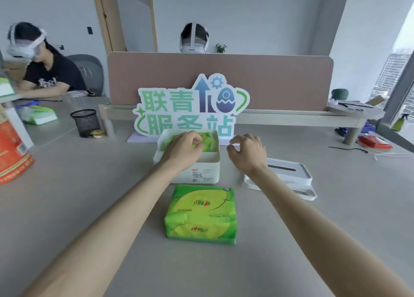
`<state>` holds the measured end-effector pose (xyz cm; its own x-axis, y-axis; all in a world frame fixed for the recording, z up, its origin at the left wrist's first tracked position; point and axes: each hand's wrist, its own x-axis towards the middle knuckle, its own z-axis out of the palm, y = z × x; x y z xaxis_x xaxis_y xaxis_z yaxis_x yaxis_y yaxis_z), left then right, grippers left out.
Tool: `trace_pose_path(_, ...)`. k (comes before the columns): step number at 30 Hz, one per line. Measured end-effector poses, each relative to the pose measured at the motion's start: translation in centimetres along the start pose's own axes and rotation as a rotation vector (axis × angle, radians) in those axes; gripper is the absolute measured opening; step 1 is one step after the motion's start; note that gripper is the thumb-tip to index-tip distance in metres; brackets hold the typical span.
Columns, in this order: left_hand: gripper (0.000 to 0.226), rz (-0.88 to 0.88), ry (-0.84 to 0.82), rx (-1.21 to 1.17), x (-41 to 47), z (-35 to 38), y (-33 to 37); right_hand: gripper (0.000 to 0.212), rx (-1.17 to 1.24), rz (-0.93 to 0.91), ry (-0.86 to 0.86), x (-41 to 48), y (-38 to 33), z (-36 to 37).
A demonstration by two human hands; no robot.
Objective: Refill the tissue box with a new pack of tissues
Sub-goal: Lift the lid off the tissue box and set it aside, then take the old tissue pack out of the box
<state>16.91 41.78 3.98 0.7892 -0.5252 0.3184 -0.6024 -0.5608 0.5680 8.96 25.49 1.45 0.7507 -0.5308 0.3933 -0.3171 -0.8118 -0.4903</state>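
Note:
A white tissue box (208, 170) stands open in the middle of the table, with a crumpled green wrapper (207, 141) inside it. My left hand (183, 148) reaches into the box, its fingers pinched on that wrapper. My right hand (247, 152) hovers just right of the box with curled, parted fingers, holding nothing. A full green and yellow tissue pack (201, 215) lies flat on the table in front of the box. The box's white lid (291, 173) with its slot lies to the right, behind my right wrist.
A green and blue sign (190, 108) stands right behind the box, before a brown divider (268, 81). A black mesh cup (86, 122) and a red and white can (11, 153) are at the left. Two people with headsets sit beyond. Red items (374, 142) lie far right.

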Motion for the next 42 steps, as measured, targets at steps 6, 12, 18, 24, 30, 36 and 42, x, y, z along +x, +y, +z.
trace_pose_path(6,0.033,-0.109,0.073,0.197,1.6,-2.7,-6.4,0.032,-0.004,-0.059,-0.054,2.3,-4.6,3.1)
trace_pose_path(12,0.033,-0.117,0.11,0.413,4.1,-2.4,-7.7,0.042,-0.149,-0.095,-0.135,3.5,-5.4,4.5)
trace_pose_path(18,0.025,-0.136,0.023,0.428,5.2,-1.7,-6.9,0.031,-0.142,-0.095,-0.074,4.0,-4.9,4.8)
trace_pose_path(24,0.027,-0.166,0.205,0.093,4.5,-1.8,-8.0,0.032,0.045,-0.155,0.098,4.1,-5.2,4.5)
trace_pose_path(30,0.02,-0.149,0.408,-0.315,3.3,-4.2,-8.9,0.027,0.163,-0.296,0.253,3.4,-7.2,4.1)
trace_pose_path(36,0.014,-0.2,0.487,-0.348,0.7,-8.6,-13.0,0.024,0.204,-0.406,0.096,3.3,-12.6,5.9)
trace_pose_path(42,0.012,-0.32,0.557,-0.209,-3.8,-13.5,-19.5,0.023,0.147,-0.511,-0.23,2.8,-20.0,10.4)
